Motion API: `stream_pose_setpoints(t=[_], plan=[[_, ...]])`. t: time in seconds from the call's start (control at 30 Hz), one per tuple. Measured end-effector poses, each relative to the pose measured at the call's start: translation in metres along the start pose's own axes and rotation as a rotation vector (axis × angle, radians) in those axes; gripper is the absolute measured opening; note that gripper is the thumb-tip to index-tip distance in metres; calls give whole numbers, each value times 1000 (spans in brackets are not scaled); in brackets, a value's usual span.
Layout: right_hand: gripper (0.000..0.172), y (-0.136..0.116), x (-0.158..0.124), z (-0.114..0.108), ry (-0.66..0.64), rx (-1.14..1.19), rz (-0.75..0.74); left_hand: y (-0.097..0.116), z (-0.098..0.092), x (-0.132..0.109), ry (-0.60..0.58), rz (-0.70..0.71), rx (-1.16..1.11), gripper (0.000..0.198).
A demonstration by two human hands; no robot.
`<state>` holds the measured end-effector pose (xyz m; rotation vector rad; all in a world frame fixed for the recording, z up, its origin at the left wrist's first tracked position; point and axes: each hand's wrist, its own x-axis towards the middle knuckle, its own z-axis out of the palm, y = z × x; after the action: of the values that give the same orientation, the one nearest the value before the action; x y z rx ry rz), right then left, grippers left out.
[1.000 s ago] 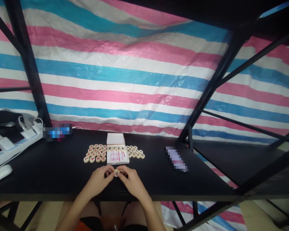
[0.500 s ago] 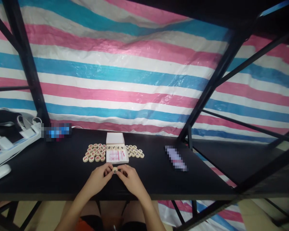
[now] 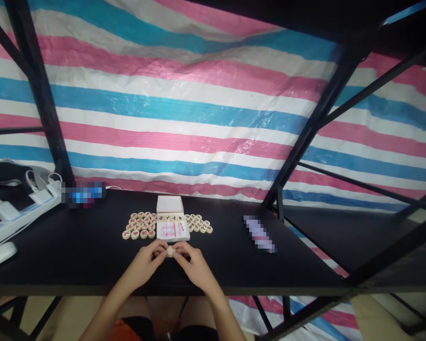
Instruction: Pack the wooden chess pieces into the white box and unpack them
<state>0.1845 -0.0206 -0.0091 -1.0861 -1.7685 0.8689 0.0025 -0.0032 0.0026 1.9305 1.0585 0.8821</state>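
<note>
My left hand [image 3: 145, 265] and my right hand [image 3: 195, 266] meet over the near middle of the black table [image 3: 92, 255]. Together their fingertips pinch one round cream game piece [image 3: 170, 251]. Just beyond them lies a small white open box [image 3: 172, 223] with red-lined paper in it and a few pieces along its middle. A cluster of round cream pieces with red marks [image 3: 140, 225] lies left of the box. Another cluster with dark marks [image 3: 199, 223] lies to its right.
A white power strip with plugged chargers [image 3: 17, 213] and a white rounded object [image 3: 0, 255] sit at the table's left end. A blurred flat item [image 3: 260, 234] lies to the right. Black frame posts [image 3: 42, 94] stand before a striped tarp.
The piece between my fingertips has been turned, so its marked face no longer shows. Both hands stay almost where they were.
</note>
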Motion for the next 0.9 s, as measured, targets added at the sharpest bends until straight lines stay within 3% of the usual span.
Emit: stream_pose_setpoints(t=[0.17,0.3,0.5,0.67,0.77,0.9], plan=[[23,7,2,2,44,0,22,-11,4,3,22,-18,35,30],[10,5,3,3,29,-70,19,-11,3,2,15,-1,118,21],[13,4,1,2,52,-131,-43,-4,3,1,24,-6,62,26],[15,4,0,3,32,-153,-106,-10,4,3,-12,-57,70,35],[12,2,-1,3,20,-132,-89,-16,3,3,2,-83,118,38],[21,0,0,2,24,-145,-43,-15,2,3,28,-97,130,36]])
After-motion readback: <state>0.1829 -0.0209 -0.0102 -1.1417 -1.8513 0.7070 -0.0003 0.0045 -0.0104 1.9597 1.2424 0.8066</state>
